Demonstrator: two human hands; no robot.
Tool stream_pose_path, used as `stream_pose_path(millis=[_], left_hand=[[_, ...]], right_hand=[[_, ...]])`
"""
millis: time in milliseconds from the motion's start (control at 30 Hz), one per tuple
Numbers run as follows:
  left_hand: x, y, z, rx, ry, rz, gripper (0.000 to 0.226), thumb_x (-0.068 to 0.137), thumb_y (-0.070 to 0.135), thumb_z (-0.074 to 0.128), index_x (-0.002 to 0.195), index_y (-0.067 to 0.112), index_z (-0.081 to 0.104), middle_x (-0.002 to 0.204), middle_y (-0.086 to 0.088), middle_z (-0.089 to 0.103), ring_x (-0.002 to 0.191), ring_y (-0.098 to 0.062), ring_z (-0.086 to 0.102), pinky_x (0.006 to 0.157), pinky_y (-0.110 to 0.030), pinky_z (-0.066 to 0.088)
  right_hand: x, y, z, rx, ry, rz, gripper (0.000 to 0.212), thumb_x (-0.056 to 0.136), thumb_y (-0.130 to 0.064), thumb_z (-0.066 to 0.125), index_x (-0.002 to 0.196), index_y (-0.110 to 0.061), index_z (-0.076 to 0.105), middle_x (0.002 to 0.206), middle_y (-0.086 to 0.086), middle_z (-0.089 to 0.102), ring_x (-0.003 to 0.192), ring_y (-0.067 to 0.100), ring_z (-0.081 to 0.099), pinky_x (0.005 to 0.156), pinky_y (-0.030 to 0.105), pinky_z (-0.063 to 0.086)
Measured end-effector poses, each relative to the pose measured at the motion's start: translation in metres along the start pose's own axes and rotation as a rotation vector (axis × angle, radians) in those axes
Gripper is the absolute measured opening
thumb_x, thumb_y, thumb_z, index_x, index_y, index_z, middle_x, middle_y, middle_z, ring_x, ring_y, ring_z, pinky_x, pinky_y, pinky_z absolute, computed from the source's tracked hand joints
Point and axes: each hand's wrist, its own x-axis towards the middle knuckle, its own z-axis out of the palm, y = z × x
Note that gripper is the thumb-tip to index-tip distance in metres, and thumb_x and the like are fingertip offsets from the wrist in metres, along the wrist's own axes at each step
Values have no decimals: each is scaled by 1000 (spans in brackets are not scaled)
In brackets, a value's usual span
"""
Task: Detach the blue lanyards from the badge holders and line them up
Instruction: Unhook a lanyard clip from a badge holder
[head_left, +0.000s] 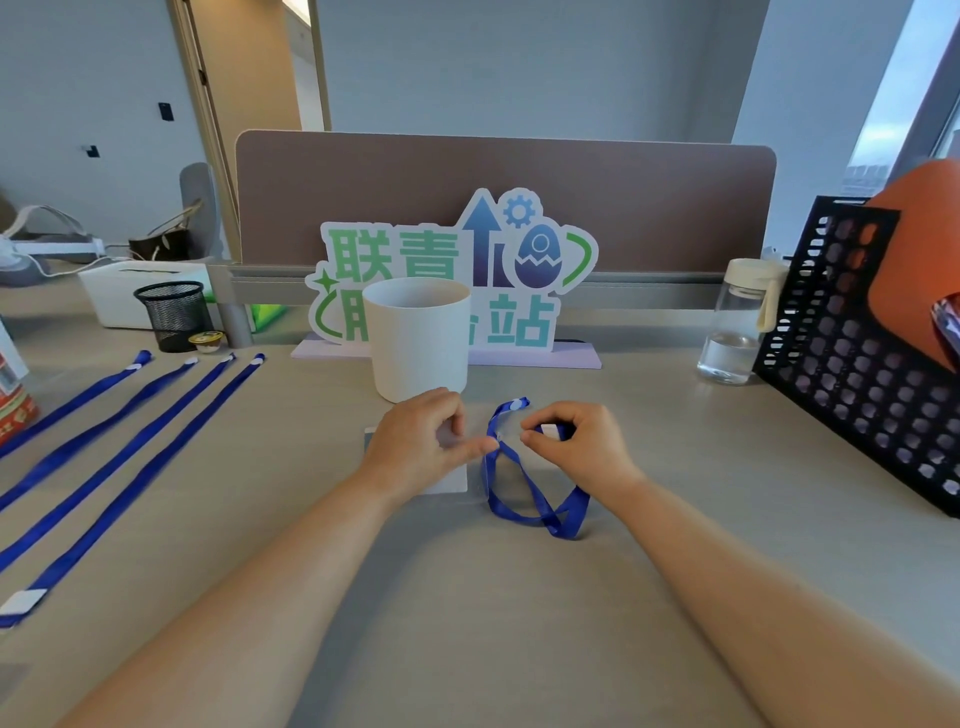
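Observation:
A clear badge holder (451, 480) lies flat on the desk in the middle, mostly under my left hand (423, 439), whose fingers curl onto it with thumb and forefinger pinched at its right edge. My right hand (576, 441) pinches the white clip end of a blue lanyard (535, 499), which loops in a twist on the desk just below that hand. One strap end with a white tab sticks up between my hands. Several other blue lanyards (119, 457) lie stretched out side by side at the left.
A white cup (418, 338) stands just behind my hands, with a printed sign (452, 270) and a brown divider behind it. A water bottle (740, 322) and black perforated rack (857, 364) stand at the right. A mesh pen cup (174, 314) is at the back left.

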Motion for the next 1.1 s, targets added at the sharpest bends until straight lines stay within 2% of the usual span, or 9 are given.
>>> stream_pose_path(millis=[67, 133, 333, 467, 567, 667, 800, 933, 1100], left_hand=[[1, -4, -3, 101, -28, 89, 51, 54, 70, 62, 69, 26, 41, 70, 18, 39, 65, -7, 39, 61, -15, 29], [1, -8, -3, 215, -59, 134, 59, 49, 75, 58, 77, 25, 47, 80, 16, 39, 76, -7, 39, 70, -21, 26], [0, -5, -2, 318, -99, 191, 61, 53, 70, 65, 90, 23, 54, 91, 14, 38, 86, -7, 39, 80, -22, 21], [0, -1, -4, 323, -102, 194, 55, 59, 65, 66, 90, 21, 57, 90, 14, 39, 86, -9, 41, 77, -20, 18], [1, -2, -3, 338, -126, 195, 44, 66, 52, 74, 92, 19, 58, 92, 11, 44, 88, -12, 45, 78, -20, 19], [0, -4, -2, 348, -124, 212, 42, 68, 56, 67, 90, 21, 58, 92, 7, 53, 87, -16, 51, 77, -20, 19], [-1, -3, -1, 354, -128, 236, 34, 71, 59, 53, 86, 29, 51, 87, 11, 56, 78, -10, 51, 72, -20, 19], [-2, -3, -1, 365, -109, 240, 25, 73, 48, 61, 87, 29, 51, 88, 13, 58, 77, -10, 53, 73, -20, 17], [-1, -1, -2, 352, -110, 213, 23, 77, 42, 62, 86, 22, 57, 90, 10, 60, 80, -15, 57, 72, -22, 18]], right_hand=[[0, 0, -1, -5, -6, 1, 7, 80, -11, 69, 79, -17, 71, 59, -4, 56, 49, 5, 42, 54, 8, 39], [0, -1, 0, -3, -22, -4, 8, 80, -11, 70, 79, -19, 71, 59, -12, 56, 50, 5, 43, 55, 7, 39], [-2, -4, 1, 13, -84, -15, 7, 81, -10, 69, 86, -14, 73, 66, -22, 58, 53, -11, 52, 58, 1, 39], [-1, -4, 0, 42, -123, -7, 8, 83, -11, 67, 86, -17, 72, 73, -21, 61, 61, -13, 54, 63, -1, 40], [-2, -3, 1, 42, -152, 4, 8, 84, -11, 65, 89, -14, 72, 77, -17, 63, 68, -6, 57, 66, -1, 41], [-1, -3, 2, 43, -169, 8, 8, 85, -11, 64, 87, -16, 70, 80, -15, 63, 73, -2, 57, 69, 0, 41], [-1, -2, 2, 54, -196, 2, 13, 85, -10, 64, 80, -21, 66, 77, -20, 61, 67, -14, 55, 66, -2, 39], [-1, -1, 4, 46, -211, -3, 15, 86, -10, 63, 78, -22, 66, 76, -14, 62, 66, 0, 54, 65, 2, 40], [-2, -2, 2, 62, -240, -20, 14, 87, -8, 61, 79, -19, 66, 71, -17, 60, 58, -12, 51, 62, 0, 37]])
